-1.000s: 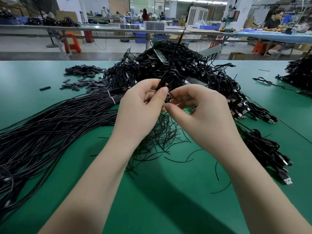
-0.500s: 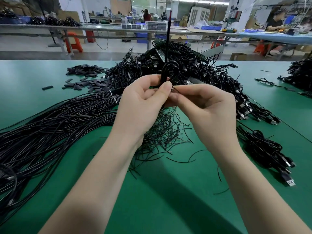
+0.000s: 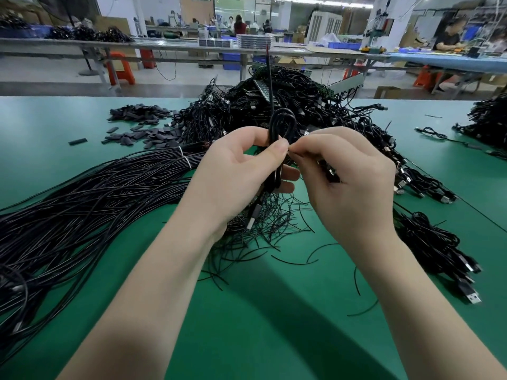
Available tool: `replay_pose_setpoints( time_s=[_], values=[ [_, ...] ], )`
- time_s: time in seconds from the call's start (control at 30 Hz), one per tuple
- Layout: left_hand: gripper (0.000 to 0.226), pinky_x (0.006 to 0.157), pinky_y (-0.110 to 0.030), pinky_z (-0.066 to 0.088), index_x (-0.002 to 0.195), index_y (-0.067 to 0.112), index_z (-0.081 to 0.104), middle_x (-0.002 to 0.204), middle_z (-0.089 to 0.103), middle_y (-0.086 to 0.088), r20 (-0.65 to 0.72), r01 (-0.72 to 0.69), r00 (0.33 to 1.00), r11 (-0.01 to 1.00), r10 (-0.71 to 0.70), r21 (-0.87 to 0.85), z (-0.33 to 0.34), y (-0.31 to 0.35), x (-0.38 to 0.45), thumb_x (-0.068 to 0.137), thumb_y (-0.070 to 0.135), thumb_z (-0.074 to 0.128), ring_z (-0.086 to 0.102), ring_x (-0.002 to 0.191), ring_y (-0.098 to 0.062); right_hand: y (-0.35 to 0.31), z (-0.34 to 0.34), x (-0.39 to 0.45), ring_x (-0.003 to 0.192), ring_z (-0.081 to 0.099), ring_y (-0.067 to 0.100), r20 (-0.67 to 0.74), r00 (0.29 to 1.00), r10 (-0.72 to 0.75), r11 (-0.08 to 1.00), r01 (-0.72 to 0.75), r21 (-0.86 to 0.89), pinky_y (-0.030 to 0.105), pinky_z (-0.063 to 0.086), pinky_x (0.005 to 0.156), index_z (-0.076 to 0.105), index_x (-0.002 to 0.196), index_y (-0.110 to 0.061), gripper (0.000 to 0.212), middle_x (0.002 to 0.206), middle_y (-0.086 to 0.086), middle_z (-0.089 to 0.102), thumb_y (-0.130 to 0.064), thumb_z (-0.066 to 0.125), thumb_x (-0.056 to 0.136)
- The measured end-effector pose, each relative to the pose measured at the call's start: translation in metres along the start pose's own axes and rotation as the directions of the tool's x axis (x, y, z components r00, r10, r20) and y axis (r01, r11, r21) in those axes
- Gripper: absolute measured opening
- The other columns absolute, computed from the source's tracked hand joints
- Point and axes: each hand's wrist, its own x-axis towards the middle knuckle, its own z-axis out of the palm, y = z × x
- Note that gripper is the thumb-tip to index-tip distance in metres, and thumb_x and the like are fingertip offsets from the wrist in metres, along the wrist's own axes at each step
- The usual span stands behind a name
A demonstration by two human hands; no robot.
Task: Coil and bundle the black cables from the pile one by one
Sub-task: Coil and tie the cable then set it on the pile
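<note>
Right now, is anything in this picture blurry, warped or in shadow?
Head view: the hands' coiled cable is sharp; the far benches bow from wide-angle distortion and look soft; both forearms cast a dark shadow on the green table; the left hand and right hand are evenly lit.

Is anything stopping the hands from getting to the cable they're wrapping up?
No, nothing is in between. The left hand already grips the coiled cable, and the right hand pinches a thin tie right next to it, at the left thumb. The big cable pile sits behind them on the green table.
</note>
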Motion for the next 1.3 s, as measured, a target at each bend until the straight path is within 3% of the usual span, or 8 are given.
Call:
replay_pose_setpoints(
  time_s=[0.23,0.47,0.53,0.6,0.87,0.97,1.07,1.3],
  values=[
    [0.015,0.045,-0.018,0.051,0.091,0.012,0.064,0.057,0.067,-0.001,0.143,0.327,0.943,0.921,-0.302,-0.212,-0.004,0.014,0.000,0.093,0.027,0.060,0.059,0.042,-0.011,0.005,-0.004,0.001,0.076,0.062,0.033,-0.001,0.950,-0.312,0.941,0.309,-0.140,0.037,0.050,0.070,0.073,0.088,0.005,0.017,0.081,0.018,0.066,0.007,0.056,0.092],
    [0.034,0.047,-0.019,0.052,0.056,0.022,0.072,0.054,0.061,0.007,0.200,0.414,0.906,0.879,-0.373,-0.237,-0.004,0.013,0.001,0.086,0.035,0.063,0.053,0.038,-0.008,0.001,-0.010,0.005,0.076,0.061,0.034,0.037,0.958,-0.285,0.951,0.287,-0.114,0.037,0.048,0.069,0.073,0.091,0.006,0.026,0.084,0.018,0.065,-0.002,0.050,0.097],
    [0.016,0.049,-0.021,0.053,0.069,0.021,0.070,0.053,0.058,0.007,0.234,0.431,0.897,0.861,-0.375,-0.270,-0.005,0.015,0.001,0.070,0.037,0.067,0.050,0.036,-0.008,-0.002,-0.012,0.007,0.077,0.061,0.034,0.050,0.960,-0.274,0.955,0.278,-0.103,0.037,0.047,0.069,0.074,0.091,0.006,0.029,0.084,0.019,0.064,-0.005,0.048,0.099],
    [0.029,0.051,-0.023,0.053,0.084,0.018,0.064,0.051,0.055,0.007,0.262,0.452,0.884,0.851,-0.387,-0.269,-0.007,0.016,0.001,0.062,0.038,0.066,0.047,0.035,-0.007,-0.004,-0.015,0.007,0.077,0.060,0.035,0.068,0.966,-0.251,0.963,0.256,-0.086,0.039,0.047,0.068,0.074,0.092,0.005,0.031,0.085,0.019,0.064,-0.008,0.048,0.099],
    [0.030,0.050,-0.019,0.051,0.085,0.019,0.066,0.051,0.054,0.009,0.325,0.363,0.904,0.902,-0.280,-0.233,-0.013,0.018,0.001,0.064,0.041,0.065,0.044,0.035,-0.003,-0.010,-0.020,0.011,0.080,0.059,0.027,0.107,0.970,-0.220,0.975,0.213,0.068,0.030,0.044,0.071,0.077,0.090,-0.006,0.019,0.087,0.015,0.061,0.003,0.060,0.092],
    [0.013,0.048,-0.016,0.047,0.074,0.025,0.073,0.058,0.061,0.005,0.260,0.161,0.961,0.950,-0.090,-0.266,-0.015,0.017,-0.001,0.075,0.036,0.069,0.051,0.042,-0.004,-0.017,-0.014,0.013,0.080,0.061,0.016,0.096,0.995,0.023,0.934,-0.055,0.353,0.024,0.046,0.072,0.068,0.098,-0.015,0.022,0.086,0.005,0.062,0.005,0.062,0.089],
    [0.012,0.046,-0.016,0.046,0.083,0.017,0.067,0.063,0.063,0.004,0.098,-0.023,0.994,0.963,0.051,-0.268,-0.017,0.016,0.000,0.083,0.030,0.065,0.060,0.053,-0.007,-0.023,-0.011,0.013,0.073,0.064,0.013,0.242,0.881,0.406,0.636,-0.462,0.618,0.026,0.049,0.063,0.064,0.096,-0.020,0.014,0.079,0.003,0.069,-0.022,0.071,0.084],
    [0.008,0.054,-0.020,0.052,0.096,0.013,0.063,0.070,0.069,0.002,0.124,-0.160,0.977,0.983,0.171,-0.096,-0.015,0.013,-0.002,0.096,0.015,0.056,0.066,0.065,-0.010,-0.021,-0.009,0.012,0.070,0.069,0.013,0.410,0.772,0.485,0.376,-0.608,0.700,0.018,0.052,0.069,0.075,0.088,-0.017,0.015,0.076,0.004,0.074,-0.018,0.075,0.073]
  ],
)
